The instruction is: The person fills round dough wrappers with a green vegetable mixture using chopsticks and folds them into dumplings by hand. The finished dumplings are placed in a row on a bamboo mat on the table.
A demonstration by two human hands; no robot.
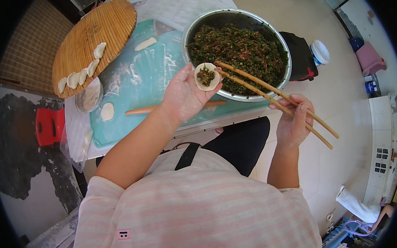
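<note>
On the palm and fingers of my left hand (188, 92) rests a round dough wrapper (206, 77) with green and brown filling in its middle. My right hand (294, 119) grips a pair of long wooden chopsticks (260, 87), whose tips reach the wrapper's right edge. Beyond both hands stands a large metal bowl (184, 40) of chopped green and reddish filling (238, 51). A wooden rolling pin (140, 110) lies on the teal mat (132, 83), partly hidden under my left forearm. Another flat wrapper (107, 111) lies at the mat's left.
Several folded dumplings (82, 76) line the near edge of a round slatted tray (92, 32) at the back left. Below it sits a small bowl of flour (89, 96). A dough strip (145, 44) lies on the mat. A red stool (50, 126) stands left of the table.
</note>
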